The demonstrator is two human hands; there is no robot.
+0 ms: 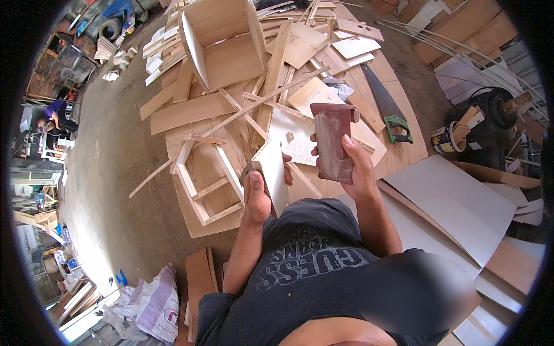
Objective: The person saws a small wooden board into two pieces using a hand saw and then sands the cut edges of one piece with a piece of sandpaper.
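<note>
My left hand (258, 199) is closed around a small white-faced wooden board (273, 179), held upright on its edge in front of my body; some fingers show past its far side. In my right hand (362, 164) is a worn, reddish-brown piece of sandpaper (333, 141), raised with its dusty face toward me. One end of the sandpaper curls into a roll at the top. The board and the sandpaper are apart. Left of the board, a small open wooden frame (199, 199) rests on the worktable (415, 135).
A large open wooden box (231, 69) stands at the far side among loose strips and offcuts. A green-handled handsaw (386, 104) lies at the right. Large white panels (456, 202) lean near my right. A white sack (157, 308) sits at lower left; another person (55, 118) is far left.
</note>
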